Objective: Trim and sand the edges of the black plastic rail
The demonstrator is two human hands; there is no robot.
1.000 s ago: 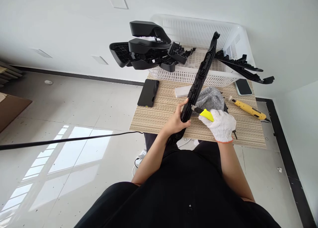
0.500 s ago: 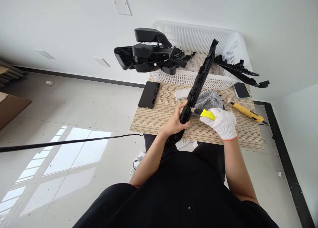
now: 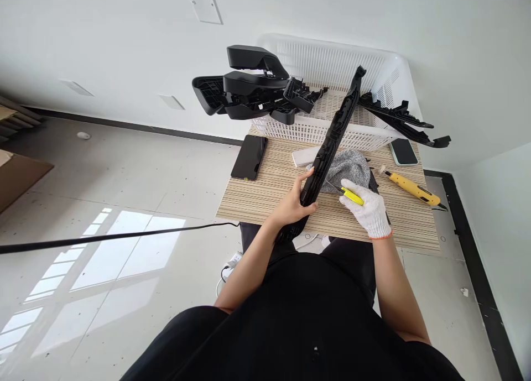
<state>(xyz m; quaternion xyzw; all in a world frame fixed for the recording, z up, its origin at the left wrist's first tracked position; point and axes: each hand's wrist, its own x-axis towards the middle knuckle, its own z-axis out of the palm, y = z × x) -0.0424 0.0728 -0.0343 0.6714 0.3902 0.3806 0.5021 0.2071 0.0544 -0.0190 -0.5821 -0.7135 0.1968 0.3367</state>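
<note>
Black plastic strip [image 3: 333, 137]: long, narrow, ribbed and clipped along its inner face, hooked at the far end, wider at the end near my lap. It's tilted up over the table, far end in front of the basket.

My left hand [image 3: 292, 205], bare, is clamped on its lower part, thumb one side, fingers the other. My right hand [image 3: 367, 205], in a white knit glove with orange cuff edging, is closed on the utility knife [image 3: 352, 196]: bright yellow handle, thin dark blade. Tip is just beside the strip's right edge; can't tell if it touches.

Vs. half a second ago: blade showed its broad flat side against the strip, now it's nearly edge-on and pulled slightly right. Left grip and strip basically unchanged.

Behind the knife: crumpled heathered-grey cloth [image 3: 352, 168], soft knit look. Under it all, table [image 3: 269, 196] with fine wood-tone stripes. Black glossy phone [image 3: 249, 157] to the left, yellow rounded power tool [image 3: 412, 189] to the right.

Beyond: white slotted plastic basket [image 3: 323, 131], smooth-shelled black parts [image 3: 253, 83] overhanging its left side, ribbed slim ones [image 3: 402, 121] its right.
</note>
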